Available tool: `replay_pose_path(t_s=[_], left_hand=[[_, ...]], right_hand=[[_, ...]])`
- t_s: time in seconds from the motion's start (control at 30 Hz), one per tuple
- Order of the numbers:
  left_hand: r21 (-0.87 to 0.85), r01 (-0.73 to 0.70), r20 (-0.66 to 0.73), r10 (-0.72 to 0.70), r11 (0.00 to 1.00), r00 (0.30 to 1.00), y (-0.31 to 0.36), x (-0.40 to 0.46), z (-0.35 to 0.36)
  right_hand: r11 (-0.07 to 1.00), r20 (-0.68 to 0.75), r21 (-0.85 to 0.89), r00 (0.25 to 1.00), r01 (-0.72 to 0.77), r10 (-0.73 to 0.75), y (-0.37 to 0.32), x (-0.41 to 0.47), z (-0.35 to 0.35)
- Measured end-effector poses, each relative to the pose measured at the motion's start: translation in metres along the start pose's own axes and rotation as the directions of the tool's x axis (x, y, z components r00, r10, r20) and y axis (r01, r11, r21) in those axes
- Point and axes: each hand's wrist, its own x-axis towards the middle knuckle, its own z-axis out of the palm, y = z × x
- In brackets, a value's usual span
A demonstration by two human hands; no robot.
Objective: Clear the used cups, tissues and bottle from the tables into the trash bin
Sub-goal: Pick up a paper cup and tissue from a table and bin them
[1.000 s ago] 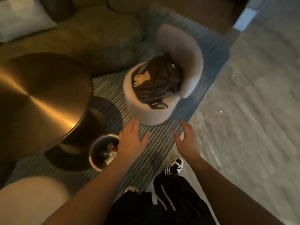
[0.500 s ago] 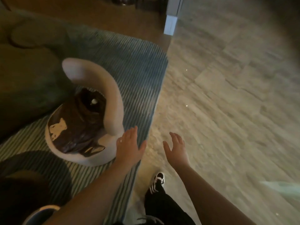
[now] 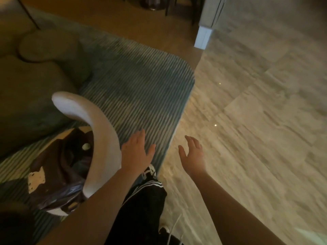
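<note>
1. Your left hand (image 3: 137, 153) and right hand (image 3: 193, 155) hover with a wide, empty grip.
2. The crinkled dark plastic bag (image 3: 58, 174) rests on the curved pale stool (image 3: 99, 138), at the ribbed rug's (image 3: 141, 89) near edge.

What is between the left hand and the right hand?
In the head view, no object lies between the left hand and the right hand. Beneath the gap show the striped rug's edge and bare floor.
</note>
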Motion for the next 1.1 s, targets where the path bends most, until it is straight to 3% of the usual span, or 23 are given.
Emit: replay_pose_path(t_s=[0.23, 0.5, 0.93, 1.1], left_hand=[[-0.048, 0.081, -0.05, -0.083, 0.996, 0.995, -0.022, 0.174, -0.01], [-0.093, 0.197, -0.133, -0.209, 0.976, 0.969, -0.059, 0.407, -0.076], [-0.074, 0.421, -0.127, -0.427, 0.904, 0.895, -0.162, 0.71, -0.141], [-0.1, 0.508, -0.104, -0.517, 0.856, 0.85, -0.21, 0.859, -0.184]], right_hand=[[0.989, 0.097, -0.092, 0.99, 0.115, -0.106, -0.038, 0.187, 0.01], [0.977, 0.185, -0.09, 0.967, 0.194, -0.175, -0.155, 0.431, 0.022], [0.941, 0.234, -0.038, 0.918, 0.336, -0.319, -0.299, 0.769, 0.093], [0.902, 0.349, -0.053, 0.855, 0.428, -0.385, -0.37, 0.926, 0.125]])
